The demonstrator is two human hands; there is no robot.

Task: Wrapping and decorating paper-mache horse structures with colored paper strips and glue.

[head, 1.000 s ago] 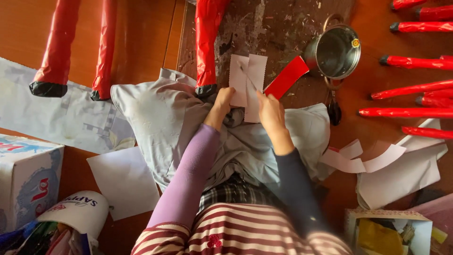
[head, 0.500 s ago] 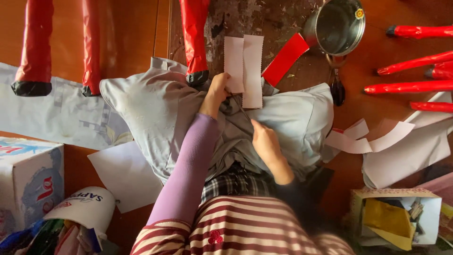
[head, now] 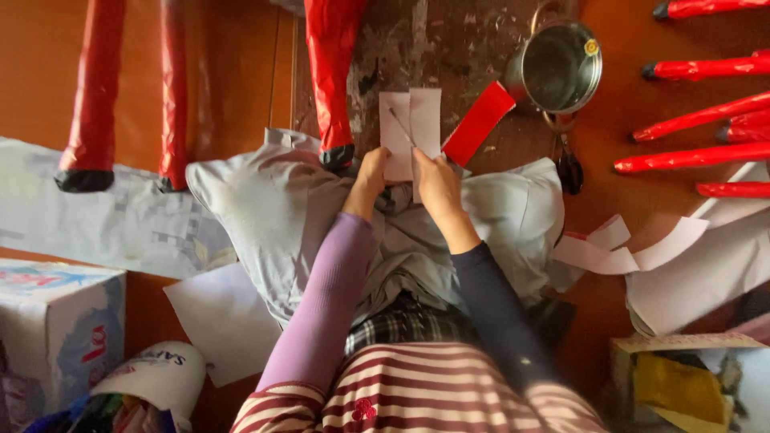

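White paper sheet (head: 411, 128), partly slit, held over grey cloth (head: 281, 216) on lap; left hand (head: 370, 175) pinched lower left edge, right hand (head: 437, 180) gripped right half; red paper strip (head: 479, 123) beside steel pot (head: 560, 68); cut unfinished

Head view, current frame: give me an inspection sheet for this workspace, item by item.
Surface: orange-brown floor with a worn, stained patch; grey cloth spread over the lap.
Job's things: white paper sheet held by both hands, a thin pointed tool lying across it.
Clutter: red paper strip, round metal pot, red paper-wrapped sticks, white paper offcuts, cardboard boxes.
Grips: left hand and right hand both pinch the sheet's lower edge.
Cables: nothing seen.
Surroundings: red-wrapped legs with black tips stand on the floor.
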